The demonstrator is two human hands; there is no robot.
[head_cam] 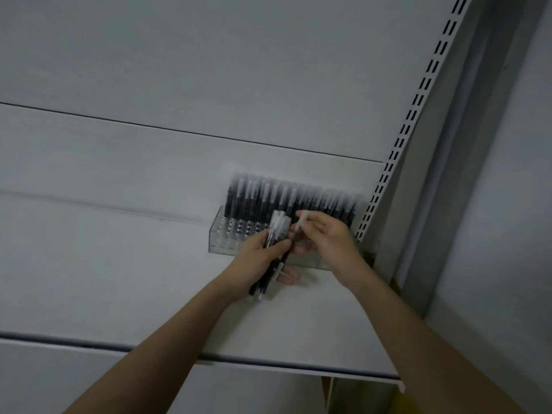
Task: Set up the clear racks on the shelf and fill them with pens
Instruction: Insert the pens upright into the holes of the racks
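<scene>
Grey shelf (149, 294) w/ clear rack (221, 234) by slotted upright (418, 94); left hand (257, 261) grip clamps pen bundle (273, 258), right hand (328, 234) pinches one pen (299, 224).

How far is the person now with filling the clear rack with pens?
Done: one clear rack stands on the shelf, and its back rows already hold upright pens. In hand: the left hand grips a bundle of pens, and the right hand pinches a single pen over the rack. Left: the front holes on the rack's left side are visibly empty. Only this one rack is in view.
</scene>
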